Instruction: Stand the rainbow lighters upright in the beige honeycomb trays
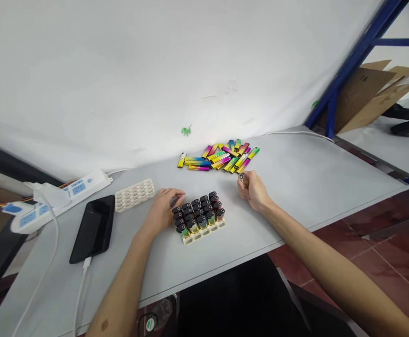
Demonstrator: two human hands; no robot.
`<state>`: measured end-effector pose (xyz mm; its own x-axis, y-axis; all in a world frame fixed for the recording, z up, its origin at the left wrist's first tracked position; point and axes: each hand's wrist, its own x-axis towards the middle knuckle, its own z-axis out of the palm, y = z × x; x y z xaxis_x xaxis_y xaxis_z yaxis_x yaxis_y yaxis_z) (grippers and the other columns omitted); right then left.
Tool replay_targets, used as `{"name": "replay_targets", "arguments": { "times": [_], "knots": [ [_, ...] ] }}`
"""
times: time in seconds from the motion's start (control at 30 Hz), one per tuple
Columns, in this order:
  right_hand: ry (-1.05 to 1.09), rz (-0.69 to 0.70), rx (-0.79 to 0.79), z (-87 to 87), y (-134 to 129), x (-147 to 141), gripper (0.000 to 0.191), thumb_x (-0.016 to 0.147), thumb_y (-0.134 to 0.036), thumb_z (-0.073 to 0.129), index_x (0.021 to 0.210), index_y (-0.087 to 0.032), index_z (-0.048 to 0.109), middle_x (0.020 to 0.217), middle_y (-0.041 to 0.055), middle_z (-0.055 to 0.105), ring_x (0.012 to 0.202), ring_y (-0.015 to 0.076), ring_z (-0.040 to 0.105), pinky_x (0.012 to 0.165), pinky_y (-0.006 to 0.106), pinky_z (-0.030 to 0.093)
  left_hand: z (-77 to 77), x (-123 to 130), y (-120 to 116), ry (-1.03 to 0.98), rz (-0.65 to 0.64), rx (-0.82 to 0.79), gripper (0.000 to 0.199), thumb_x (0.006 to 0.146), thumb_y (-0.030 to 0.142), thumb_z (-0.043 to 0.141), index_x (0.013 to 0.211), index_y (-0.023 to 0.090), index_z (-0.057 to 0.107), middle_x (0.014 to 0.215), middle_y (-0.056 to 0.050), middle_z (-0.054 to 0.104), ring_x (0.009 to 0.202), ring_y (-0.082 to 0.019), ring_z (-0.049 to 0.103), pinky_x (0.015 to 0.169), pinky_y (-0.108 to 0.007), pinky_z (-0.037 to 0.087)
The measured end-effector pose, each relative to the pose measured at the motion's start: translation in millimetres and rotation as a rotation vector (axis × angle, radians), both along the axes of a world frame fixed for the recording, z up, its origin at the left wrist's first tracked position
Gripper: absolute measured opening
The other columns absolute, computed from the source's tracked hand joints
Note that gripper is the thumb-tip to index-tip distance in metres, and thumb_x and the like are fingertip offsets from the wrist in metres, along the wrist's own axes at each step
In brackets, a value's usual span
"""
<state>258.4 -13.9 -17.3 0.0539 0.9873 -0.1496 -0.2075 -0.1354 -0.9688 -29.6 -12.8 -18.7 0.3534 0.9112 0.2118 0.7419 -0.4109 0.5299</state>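
Note:
My right hand (254, 191) is closed around a lighter (242, 177), of which only the end shows above my fingers. Just beyond it, a loose pile of shiny lighters (222, 158) in yellow, green, pink and blue lies near the wall. My left hand (164, 206) rests on the table with its fingers stretched out, right beside a cream tray (198, 238). Rows of upright lighters (201, 220) with black tops fill most of that tray; its nearest row of oval holes is bare. Whether my left fingers touch the lighters, I cannot tell.
A second cream tray with oval holes (135, 194) lies left of my left hand. Farther left are a black phone (94, 229) on a white cable and a white power strip (64, 199). Cardboard boxes (373, 93) stand behind a blue metal frame (352, 49) at right.

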Motion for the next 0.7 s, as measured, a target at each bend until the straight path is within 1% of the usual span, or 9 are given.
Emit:
{"name": "replay_targets", "arguments": {
  "times": [0.23, 0.43, 0.53, 0.6, 0.7],
  "knots": [
    [-0.003, 0.033, 0.022, 0.7, -1.8, 0.2, 0.052, 0.088, -0.059, 0.045, 0.052, -0.023, 0.034, 0.045, -0.0075, 0.018, 0.042, 0.0077, 0.012, 0.042, 0.025, 0.012, 0.9, 0.6, -0.7, -0.01, -0.002, 0.01, 0.023, 0.094, 0.039, 0.047, 0.096, 0.023, 0.064, 0.098, -0.006, 0.071, 0.098, -0.025, 0.058, 0.089, -0.042, 0.047],
    [-0.001, 0.012, 0.01, -1.9, -0.6, -0.7, 0.047, 0.089, -0.05, 0.04, 0.051, -0.024, 0.032, 0.044, -0.007, 0.019, 0.041, 0.008, 0.011, 0.041, 0.025, 0.011, 1.4, 0.2, -0.6, -0.015, -0.009, 0.01, 0.023, 0.094, 0.038, 0.046, 0.097, 0.022, 0.064, 0.099, -0.006, 0.071, 0.099, -0.025, 0.058, 0.089, -0.042, 0.047],
    [0.008, 0.002, 0.009, -3.3, 0.1, -0.4, 0.048, 0.09, -0.05, 0.041, 0.051, -0.023, 0.033, 0.045, -0.0071, 0.018, 0.041, 0.0078, 0.011, 0.042, 0.025, 0.01, 1.1, -0.3, -0.6, -0.009, -0.013, 0.015, 0.024, 0.095, 0.038, 0.046, 0.097, 0.022, 0.064, 0.098, -0.006, 0.071, 0.098, -0.025, 0.058, 0.089, -0.042, 0.047],
    [-0.003, -0.009, 0.012, -4.1, 0.4, -0.2, 0.051, 0.09, -0.055, 0.04, 0.052, -0.023, 0.035, 0.046, -0.0072, 0.019, 0.041, 0.0079, 0.012, 0.042, 0.025, 0.011, 0.9, -0.6, -0.7, -0.014, -0.013, 0.017, 0.024, 0.095, 0.038, 0.046, 0.097, 0.022, 0.064, 0.098, -0.006, 0.071, 0.098, -0.025, 0.058, 0.088, -0.042, 0.047],
    [-0.071, -0.019, 0.085, -6.5, 1.6, -0.1, 0.053, 0.091, -0.065, 0.036, 0.06, -0.022, 0.046, 0.048, -0.0062, 0.027, 0.041, 0.0093, 0.021, 0.042, 0.026, 0.018, 0.7, -0.9, -0.9, -0.027, -0.016, 0.017, 0.024, 0.095, 0.038, 0.046, 0.098, 0.022, 0.064, 0.097, -0.006, 0.07, 0.098, -0.025, 0.058, 0.088, -0.041, 0.047]
  ]
}}
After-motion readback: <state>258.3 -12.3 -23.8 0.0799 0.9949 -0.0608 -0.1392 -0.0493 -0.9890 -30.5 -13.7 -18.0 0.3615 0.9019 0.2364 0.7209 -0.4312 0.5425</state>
